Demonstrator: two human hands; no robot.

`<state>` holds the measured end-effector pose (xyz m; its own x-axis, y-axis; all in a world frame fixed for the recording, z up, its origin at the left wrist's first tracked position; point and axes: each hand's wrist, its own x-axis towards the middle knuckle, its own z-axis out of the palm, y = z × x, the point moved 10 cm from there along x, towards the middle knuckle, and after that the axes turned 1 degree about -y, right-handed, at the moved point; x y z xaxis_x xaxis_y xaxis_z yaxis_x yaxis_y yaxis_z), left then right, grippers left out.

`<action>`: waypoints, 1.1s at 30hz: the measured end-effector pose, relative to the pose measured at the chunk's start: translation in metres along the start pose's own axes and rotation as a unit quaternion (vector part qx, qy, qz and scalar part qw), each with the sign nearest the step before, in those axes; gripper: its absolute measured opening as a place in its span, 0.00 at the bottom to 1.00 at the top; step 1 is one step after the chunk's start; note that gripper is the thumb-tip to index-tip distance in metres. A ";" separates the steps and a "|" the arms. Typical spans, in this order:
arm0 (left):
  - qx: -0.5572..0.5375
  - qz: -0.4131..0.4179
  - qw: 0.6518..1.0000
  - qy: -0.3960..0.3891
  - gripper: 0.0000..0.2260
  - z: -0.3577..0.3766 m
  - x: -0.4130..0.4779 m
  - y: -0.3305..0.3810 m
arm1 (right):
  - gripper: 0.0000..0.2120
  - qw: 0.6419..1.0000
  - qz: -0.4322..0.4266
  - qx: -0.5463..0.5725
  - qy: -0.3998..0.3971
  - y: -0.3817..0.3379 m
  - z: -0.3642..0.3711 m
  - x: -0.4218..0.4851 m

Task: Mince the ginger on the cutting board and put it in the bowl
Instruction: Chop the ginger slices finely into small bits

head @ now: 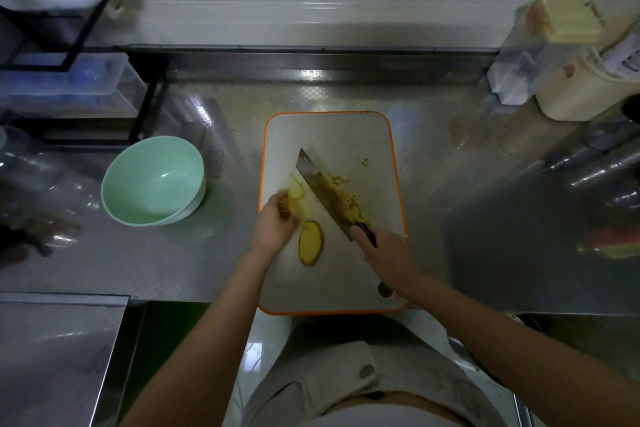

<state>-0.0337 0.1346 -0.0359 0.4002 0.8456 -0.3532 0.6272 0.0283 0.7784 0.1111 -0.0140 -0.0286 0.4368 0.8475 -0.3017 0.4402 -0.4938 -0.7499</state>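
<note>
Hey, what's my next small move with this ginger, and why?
Probably feed the yellow ginger slices pinched by your left hand under the steel cleaver in your right hand and chop: only a minced pile lies beside the blade, an oval slice lies whole, and the pale green bowl looks empty.

Minced yellow ginger point(346, 198) lies heaped at the middle of the white, orange-rimmed cutting board point(329, 135), with uncut flat slices point(311, 243) near its left edge. A pale green bowl point(152, 180) stands upright and empty on the tabletop, left of the board.
</note>
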 end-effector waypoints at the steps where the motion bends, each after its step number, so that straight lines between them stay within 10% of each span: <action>1: 0.026 0.012 1.000 -0.003 0.22 0.003 0.000 0.000 | 0.19 1.000 0.000 0.003 -0.002 0.001 0.001 0.000; 11: 0.375 -0.013 0.927 0.008 0.20 -0.004 0.002 -0.015 | 0.19 1.000 -0.004 0.009 0.003 -0.002 -0.002 -0.004; 16: 0.328 -0.096 0.940 -0.022 0.26 -0.009 -0.002 -0.041 | 0.19 1.000 -0.012 0.009 0.012 -0.004 -0.003 -0.005; 24: 0.076 -0.044 0.995 0.039 0.08 0.000 -0.029 -0.013 | 0.18 1.000 0.004 0.009 0.000 0.004 0.003 -0.005; 33: 0.121 -0.053 0.991 0.005 0.19 0.032 -0.038 -0.019 | 0.17 1.000 0.009 0.007 -0.011 0.010 0.004 -0.007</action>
<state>-0.0390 0.0849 -0.0541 0.3175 0.8503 -0.4198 0.8077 -0.0106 0.5894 0.1092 -0.0239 -0.0360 0.4266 0.8429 -0.3277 0.4216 -0.5060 -0.7525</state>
